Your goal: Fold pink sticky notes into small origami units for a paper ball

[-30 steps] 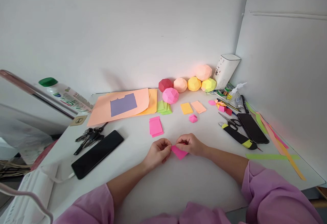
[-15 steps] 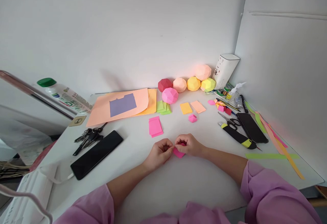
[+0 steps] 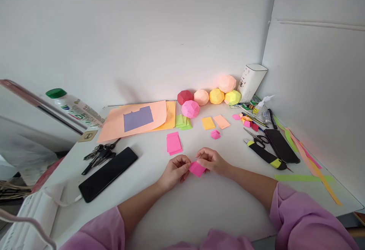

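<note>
Between my two hands is a small pink piece of paper [image 3: 197,169], held just above the near middle of the table. My left hand [image 3: 174,171] pinches its left corner between thumb and fingers. On the other side, my right hand [image 3: 212,162] grips its upper right edge, thumb in front. Beyond the hands lie a stack of pink paper pieces [image 3: 173,143] and a small folded pink paper shape [image 3: 215,134]. Farther back are an orange paper stack [image 3: 208,123], a peach paper piece [image 3: 221,121] and green paper slips [image 3: 183,122].
Faceted paper balls [image 3: 190,109] sit by the wall. On the right are scissors [image 3: 258,138], a yellow-black cutter [image 3: 265,155], a phone [image 3: 281,145] and paper strips [image 3: 302,178]. A black phone [image 3: 108,174], keys [image 3: 102,153] and peach sheets [image 3: 114,126] lie left.
The pink paper has turned so more of its flat face shows. My hands have spread slightly apart, the left at its corner now. The view has shifted slightly.
</note>
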The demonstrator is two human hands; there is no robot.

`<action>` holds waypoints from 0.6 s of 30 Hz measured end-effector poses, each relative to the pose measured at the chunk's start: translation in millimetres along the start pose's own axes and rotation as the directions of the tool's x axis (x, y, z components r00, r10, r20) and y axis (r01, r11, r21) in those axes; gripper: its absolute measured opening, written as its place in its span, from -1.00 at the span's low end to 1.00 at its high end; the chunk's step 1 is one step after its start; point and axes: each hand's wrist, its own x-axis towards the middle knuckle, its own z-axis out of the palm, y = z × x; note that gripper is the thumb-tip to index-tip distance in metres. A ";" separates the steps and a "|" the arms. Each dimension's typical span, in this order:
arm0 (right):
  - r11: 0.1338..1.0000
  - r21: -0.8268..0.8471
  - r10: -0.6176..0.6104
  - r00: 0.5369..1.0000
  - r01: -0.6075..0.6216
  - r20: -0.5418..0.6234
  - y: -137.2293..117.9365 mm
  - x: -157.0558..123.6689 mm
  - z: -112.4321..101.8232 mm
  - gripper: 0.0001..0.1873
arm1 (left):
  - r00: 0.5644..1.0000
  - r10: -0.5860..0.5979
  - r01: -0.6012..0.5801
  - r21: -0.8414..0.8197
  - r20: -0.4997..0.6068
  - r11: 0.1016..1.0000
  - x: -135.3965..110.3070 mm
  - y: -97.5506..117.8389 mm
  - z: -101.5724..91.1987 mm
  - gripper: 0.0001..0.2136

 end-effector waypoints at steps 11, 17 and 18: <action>0.990 -0.126 -0.061 0.998 0.059 -0.012 1.4 0.5 1.1 -0.76 | 0.998 -0.051 0.052 0.016 -0.033 0.999 -0.6 4.8 3.4 -0.72; 0.996 -0.069 -0.062 0.998 0.060 -0.024 3.6 1.4 -0.5 -0.62 | 0.987 0.031 -0.043 -0.075 -0.157 0.996 1.6 -2.7 4.5 -0.76; 0.996 -0.066 -0.060 0.998 0.058 -0.024 3.9 1.4 -0.7 -0.60 | 0.976 0.074 -0.085 -0.044 -0.205 0.995 1.9 -3.9 4.2 -0.76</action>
